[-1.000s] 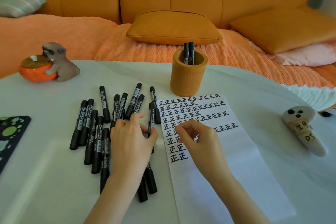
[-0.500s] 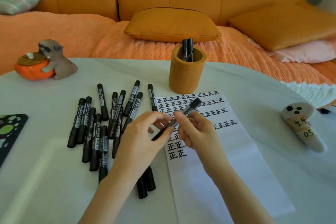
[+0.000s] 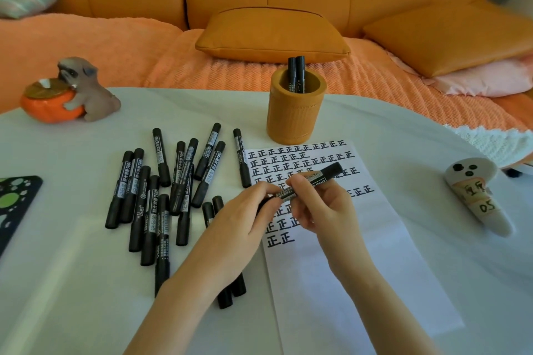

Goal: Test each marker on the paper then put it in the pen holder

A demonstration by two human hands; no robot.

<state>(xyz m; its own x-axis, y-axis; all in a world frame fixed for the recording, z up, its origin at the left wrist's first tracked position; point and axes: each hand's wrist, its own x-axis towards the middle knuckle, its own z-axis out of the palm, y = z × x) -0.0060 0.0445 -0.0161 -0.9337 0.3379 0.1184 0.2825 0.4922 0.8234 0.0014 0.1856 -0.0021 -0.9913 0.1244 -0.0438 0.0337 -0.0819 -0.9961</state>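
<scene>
Black marker (image 3: pixel 328 172): held tilted above the paper (image 3: pixel 360 262), both hands clamped on it
Left hand (image 3: pixel 239 228): fingertips pinch the near, lower end
Right hand (image 3: pixel 323 210): thumb and fingers pinch the labelled barrel
Paper: white sheet flat on the counter (image 3: pixel 72 282), upper part filled with rows of black characters
Pen holder (image 3: pixel 294 121): orange-brown cylinder, upright, just beyond the paper's top edge; two black markers (image 3: pixel 297 72) stand inside
Loose markers (image 3: pixel 161 190): scattered on the counter left of the paper
Dog figurine (image 3: pixel 83 89): far left
</scene>
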